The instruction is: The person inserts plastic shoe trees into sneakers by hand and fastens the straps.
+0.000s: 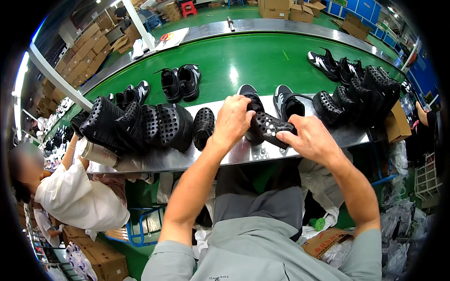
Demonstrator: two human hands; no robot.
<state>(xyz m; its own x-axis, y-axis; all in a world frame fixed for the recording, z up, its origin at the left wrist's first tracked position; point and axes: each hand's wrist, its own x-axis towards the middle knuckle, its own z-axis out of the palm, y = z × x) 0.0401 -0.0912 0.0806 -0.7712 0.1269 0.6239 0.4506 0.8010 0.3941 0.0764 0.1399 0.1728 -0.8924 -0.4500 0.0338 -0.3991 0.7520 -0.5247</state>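
At the bench's near edge, my left hand (234, 118) has its fingers closed on the collar of a black-and-white sneaker (248, 90), its toe pointing away from me. My right hand (313, 138) grips one end of a black plastic shoe tree (269, 126) dotted with round holes, thumb on top. The shoe tree lies slanted across the sneaker's heel end, near my left fingers; whether they touch it I cannot tell. Beside it, to the right, stands a second sneaker (284, 99). A single shoe tree (204, 125) rests left of my left hand.
Nested shoe trees line the metal edge at left (174, 125) and right (375, 86). More sneakers (181, 82) stand on the green belt (234, 56). A co-worker in white (77, 196) is at the left, near a pale cylindrical container (99, 152). A cardboard box (397, 122) sits at right.
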